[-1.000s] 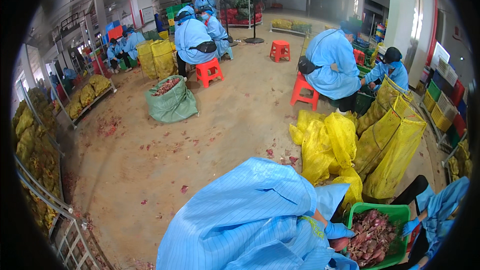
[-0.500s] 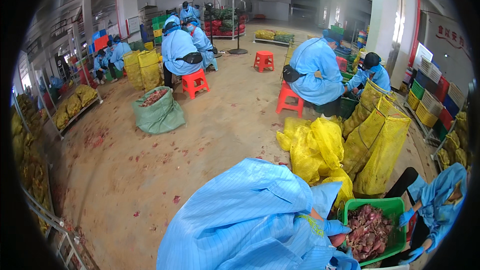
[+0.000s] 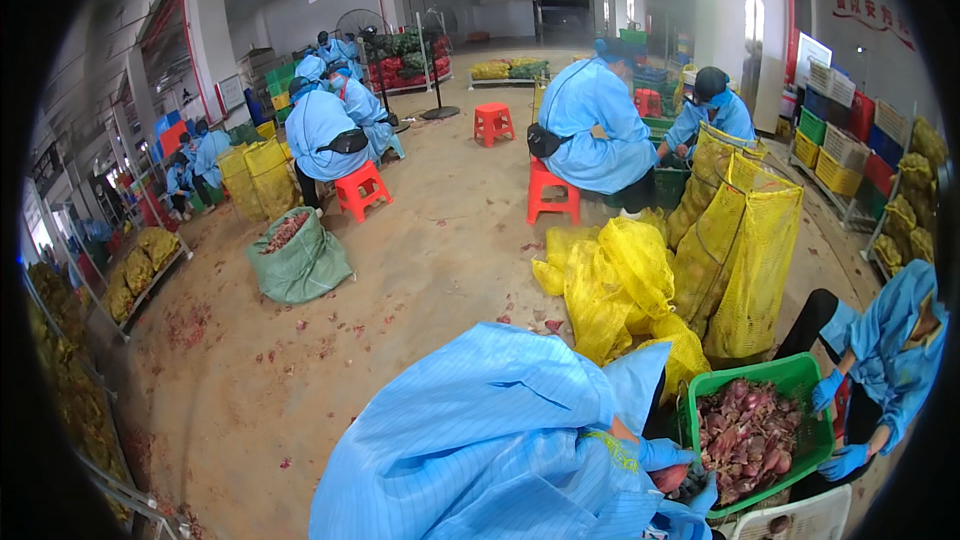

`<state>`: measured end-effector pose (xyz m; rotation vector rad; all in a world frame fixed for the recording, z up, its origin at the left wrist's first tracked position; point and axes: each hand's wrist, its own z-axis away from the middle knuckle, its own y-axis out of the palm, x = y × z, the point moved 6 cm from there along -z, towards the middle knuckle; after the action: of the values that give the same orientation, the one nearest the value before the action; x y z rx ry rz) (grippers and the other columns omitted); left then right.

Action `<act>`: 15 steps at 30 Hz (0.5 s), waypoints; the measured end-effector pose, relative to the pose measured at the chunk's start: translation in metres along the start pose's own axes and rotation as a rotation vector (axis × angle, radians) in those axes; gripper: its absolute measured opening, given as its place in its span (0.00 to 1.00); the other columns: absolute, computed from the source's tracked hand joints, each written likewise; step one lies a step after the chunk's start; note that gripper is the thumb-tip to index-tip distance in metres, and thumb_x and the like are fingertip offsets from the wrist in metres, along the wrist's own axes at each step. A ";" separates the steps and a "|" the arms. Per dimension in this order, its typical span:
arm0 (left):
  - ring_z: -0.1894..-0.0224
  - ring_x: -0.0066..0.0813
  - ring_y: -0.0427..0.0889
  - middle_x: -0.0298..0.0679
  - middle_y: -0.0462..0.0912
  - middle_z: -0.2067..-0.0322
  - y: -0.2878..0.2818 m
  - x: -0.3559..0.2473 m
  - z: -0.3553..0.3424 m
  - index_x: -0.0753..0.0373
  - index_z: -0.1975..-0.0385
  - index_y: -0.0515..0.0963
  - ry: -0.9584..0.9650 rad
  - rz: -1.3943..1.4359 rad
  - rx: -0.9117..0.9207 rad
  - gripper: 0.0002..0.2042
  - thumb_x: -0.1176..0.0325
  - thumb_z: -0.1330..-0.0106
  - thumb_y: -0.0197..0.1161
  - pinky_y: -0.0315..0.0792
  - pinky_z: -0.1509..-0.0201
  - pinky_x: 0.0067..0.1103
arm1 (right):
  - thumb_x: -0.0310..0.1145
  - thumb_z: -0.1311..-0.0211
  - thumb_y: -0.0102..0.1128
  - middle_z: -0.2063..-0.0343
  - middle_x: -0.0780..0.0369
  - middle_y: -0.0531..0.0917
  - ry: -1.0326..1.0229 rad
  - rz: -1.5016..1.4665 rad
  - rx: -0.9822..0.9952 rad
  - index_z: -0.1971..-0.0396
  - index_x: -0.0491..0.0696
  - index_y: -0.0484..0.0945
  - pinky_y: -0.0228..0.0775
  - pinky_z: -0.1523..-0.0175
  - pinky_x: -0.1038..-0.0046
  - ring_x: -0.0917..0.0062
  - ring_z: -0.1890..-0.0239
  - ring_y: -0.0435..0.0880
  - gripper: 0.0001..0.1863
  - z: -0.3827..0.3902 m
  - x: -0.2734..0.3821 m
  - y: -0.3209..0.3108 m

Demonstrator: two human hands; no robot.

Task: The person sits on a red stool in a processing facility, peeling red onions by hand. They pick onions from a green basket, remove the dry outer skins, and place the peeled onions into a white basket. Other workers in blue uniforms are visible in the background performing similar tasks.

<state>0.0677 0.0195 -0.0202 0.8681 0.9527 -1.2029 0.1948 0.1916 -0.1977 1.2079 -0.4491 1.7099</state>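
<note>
I see neither my left hand nor my right hand clearly as my own. In the foreground a bent co-worker in a blue gown (image 3: 470,430) has a gloved hand (image 3: 658,453) at a red onion (image 3: 668,477), beside a green basket (image 3: 820,425) of onions and loose skins (image 3: 745,430). At the right another worker (image 3: 895,350) sits with blue-gloved hands at the basket's side. A white crate (image 3: 810,515) shows at the bottom edge.
Yellow mesh sacks (image 3: 745,250) stand behind the basket. Seated workers (image 3: 590,130) and red stools (image 3: 492,123) are farther back. A green sack (image 3: 300,270) of onion matter sits on the floor (image 3: 400,270). Racks with sacks (image 3: 140,270) and stacked crates (image 3: 840,165) line both sides.
The view has turned right, so the scene has shifted left. The right-hand worker's lower glove has moved up beside the basket, and more of the white crate shows.
</note>
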 end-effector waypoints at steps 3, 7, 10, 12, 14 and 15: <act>0.62 0.28 0.76 0.40 0.80 0.63 -0.004 0.006 -0.004 0.66 0.61 0.78 -0.028 -0.053 -0.006 0.30 0.39 0.40 0.50 0.68 0.55 0.23 | 0.42 0.37 0.41 0.59 0.56 0.80 0.045 -0.057 0.050 0.55 0.42 0.75 0.71 0.55 0.70 0.69 0.60 0.80 0.22 0.001 -0.003 0.009; 0.61 0.27 0.76 0.40 0.80 0.62 -0.008 0.015 -0.008 0.65 0.59 0.78 -0.019 0.043 -0.008 0.29 0.41 0.39 0.50 0.69 0.53 0.23 | 0.42 0.36 0.40 0.59 0.56 0.80 0.117 -0.132 0.129 0.56 0.41 0.76 0.72 0.55 0.71 0.70 0.60 0.80 0.22 0.011 -0.009 0.022; 0.62 0.33 0.79 0.44 0.81 0.63 -0.010 0.004 0.004 0.62 0.59 0.79 -0.005 0.079 -0.088 0.25 0.45 0.37 0.48 0.70 0.52 0.26 | 0.41 0.35 0.38 0.59 0.57 0.81 0.135 -0.217 0.154 0.56 0.40 0.76 0.72 0.56 0.71 0.70 0.61 0.80 0.22 0.020 -0.009 0.024; 0.62 0.34 0.79 0.46 0.81 0.63 -0.012 -0.003 -0.003 0.61 0.59 0.79 0.057 -0.167 -0.121 0.24 0.46 0.36 0.46 0.71 0.53 0.28 | 0.46 0.36 0.39 0.62 0.56 0.82 0.020 -0.321 0.148 0.57 0.42 0.78 0.75 0.61 0.70 0.69 0.64 0.82 0.25 0.010 -0.014 0.019; 0.67 0.31 0.78 0.44 0.80 0.67 -0.023 0.009 -0.003 0.60 0.63 0.78 -0.013 -0.091 -0.176 0.22 0.47 0.35 0.46 0.70 0.60 0.27 | 0.46 0.37 0.41 0.62 0.58 0.82 0.030 -0.268 0.223 0.58 0.43 0.78 0.74 0.57 0.71 0.71 0.62 0.81 0.23 0.008 -0.008 0.038; 0.71 0.29 0.76 0.41 0.79 0.71 -0.022 0.013 -0.005 0.60 0.67 0.78 -0.031 -0.013 -0.172 0.22 0.47 0.35 0.46 0.70 0.65 0.25 | 0.43 0.37 0.42 0.63 0.56 0.82 -0.027 -0.228 0.192 0.59 0.41 0.78 0.76 0.60 0.70 0.70 0.65 0.82 0.22 0.007 -0.003 0.033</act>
<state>0.0466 0.0162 -0.0350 0.7059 1.0218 -1.1239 0.1708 0.1693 -0.1902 1.3659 -0.1576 1.5677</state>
